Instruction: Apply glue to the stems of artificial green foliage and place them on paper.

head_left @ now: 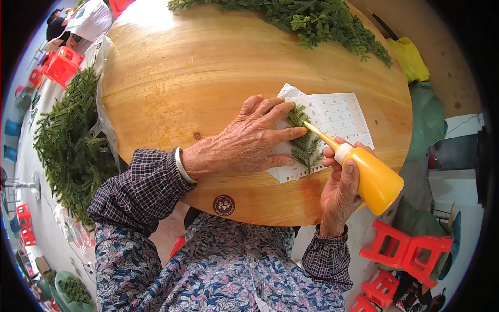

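Note:
My left hand (241, 140) lies spread over the left side of a green fir sprig (307, 151), its fingertips resting on and beside the needles. Under the sprig is a printed calendar sheet (345, 117), with another white paper showing at its upper left. My right hand (340, 190) grips a yellow squeeze bottle (377, 179) with a white collar and a long thin nozzle. The bottle is tilted, and its nozzle tip meets the sprig's upper part, close to my left index finger. Whether anything flows from the tip I cannot tell.
The round wooden table (161, 88) carries a heap of green fir branches (312, 21) along its far edge. More fir branches (73, 140) stand in clear plastic at the left. Red stools (408, 249) are on the floor at lower right. A yellow bag (410, 60) hangs beyond the right edge.

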### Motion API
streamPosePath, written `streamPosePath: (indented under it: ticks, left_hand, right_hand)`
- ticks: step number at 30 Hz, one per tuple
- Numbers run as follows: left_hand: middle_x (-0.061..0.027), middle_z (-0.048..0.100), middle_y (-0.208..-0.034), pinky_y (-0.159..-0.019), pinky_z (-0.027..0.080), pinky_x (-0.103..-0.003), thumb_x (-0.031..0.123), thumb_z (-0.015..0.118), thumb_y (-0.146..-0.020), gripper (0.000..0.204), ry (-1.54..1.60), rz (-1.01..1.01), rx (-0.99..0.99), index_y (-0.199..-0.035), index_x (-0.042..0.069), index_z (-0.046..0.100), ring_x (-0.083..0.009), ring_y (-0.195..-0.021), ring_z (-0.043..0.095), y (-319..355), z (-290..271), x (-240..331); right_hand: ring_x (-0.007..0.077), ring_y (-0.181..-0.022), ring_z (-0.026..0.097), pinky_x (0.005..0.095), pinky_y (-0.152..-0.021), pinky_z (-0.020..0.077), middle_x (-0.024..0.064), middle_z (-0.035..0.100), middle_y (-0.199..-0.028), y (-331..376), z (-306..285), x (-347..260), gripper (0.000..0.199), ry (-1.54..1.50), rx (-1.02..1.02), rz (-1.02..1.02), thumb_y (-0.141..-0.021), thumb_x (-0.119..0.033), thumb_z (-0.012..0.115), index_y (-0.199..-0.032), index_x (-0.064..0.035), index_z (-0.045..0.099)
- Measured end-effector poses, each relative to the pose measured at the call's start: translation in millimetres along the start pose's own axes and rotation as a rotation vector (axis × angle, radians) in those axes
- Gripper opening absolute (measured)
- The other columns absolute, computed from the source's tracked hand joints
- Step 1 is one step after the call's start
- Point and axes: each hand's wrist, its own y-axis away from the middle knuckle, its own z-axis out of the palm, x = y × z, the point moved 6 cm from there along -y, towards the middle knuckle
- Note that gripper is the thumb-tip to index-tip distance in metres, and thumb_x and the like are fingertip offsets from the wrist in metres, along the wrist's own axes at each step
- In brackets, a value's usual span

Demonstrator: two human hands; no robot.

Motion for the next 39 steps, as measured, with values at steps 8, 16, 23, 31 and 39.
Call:
streamPosePath:
  ticks: [8, 16, 23, 31, 39]
  left_hand:
    - [-0.0198, 0.042, -0.132, -0.103, 0.025, -0.047, 0.044, 0.065, -0.08, 0.049, -0.001, 0.0, 0.001, -0.119, 0.015, 0.061, -0.0347, -0.12, 0.039, 1, -1, 0]
    - [-0.019, 0.041, -0.133, -0.103, 0.023, -0.048, 0.039, 0.068, -0.078, 0.049, 0.037, -0.016, -0.035, -0.119, 0.014, 0.061, -0.0347, -0.125, 0.037, 2, -4, -1]
    - [-0.0183, 0.042, -0.134, -0.104, 0.023, -0.049, 0.035, 0.071, -0.075, 0.048, 0.045, -0.004, -0.056, -0.117, 0.013, 0.061, -0.0348, -0.128, 0.035, 3, -6, -2]
    - [-0.0183, 0.042, -0.134, -0.104, 0.022, -0.049, 0.034, 0.071, -0.075, 0.047, 0.052, -0.007, -0.057, -0.115, 0.012, 0.061, -0.035, -0.128, 0.035, 3, -8, -2]
    - [-0.0184, 0.042, -0.135, -0.104, 0.023, -0.049, 0.034, 0.071, -0.075, 0.046, 0.052, -0.01, -0.058, -0.115, 0.012, 0.061, -0.0346, -0.128, 0.036, 4, -7, -3]
  right_hand:
    - [0.0261, -0.08, 0.063, 0.0281, -0.068, 0.053, 0.0217, 0.057, -0.109, 2, -2, -1, 0.044, -0.011, 0.011, 0.01, -0.083, -0.011, 0.066, -0.119, -0.0036, 0.044]
    - [0.0263, -0.08, 0.063, 0.0284, -0.068, 0.0534, 0.0224, 0.057, -0.109, 4, 1, -2, 0.045, -0.03, 0.012, 0.01, -0.082, -0.01, 0.067, -0.12, -0.0033, 0.043]
    - [0.0256, -0.079, 0.063, 0.0286, -0.069, 0.0534, 0.0225, 0.057, -0.11, 6, -1, 1, 0.046, -0.042, 0.018, 0.037, -0.081, -0.008, 0.067, -0.12, -0.0031, 0.043]
    - [0.0249, -0.079, 0.063, 0.0286, -0.07, 0.0534, 0.0223, 0.057, -0.111, 9, -4, -1, 0.046, -0.041, -0.002, 0.04, -0.081, -0.007, 0.067, -0.12, -0.0035, 0.043]
    - [0.0246, -0.079, 0.063, 0.0285, -0.069, 0.0535, 0.0223, 0.057, -0.11, 14, -5, -2, 0.045, -0.036, 0.02, 0.037, -0.081, -0.005, 0.067, -0.12, -0.0037, 0.043]
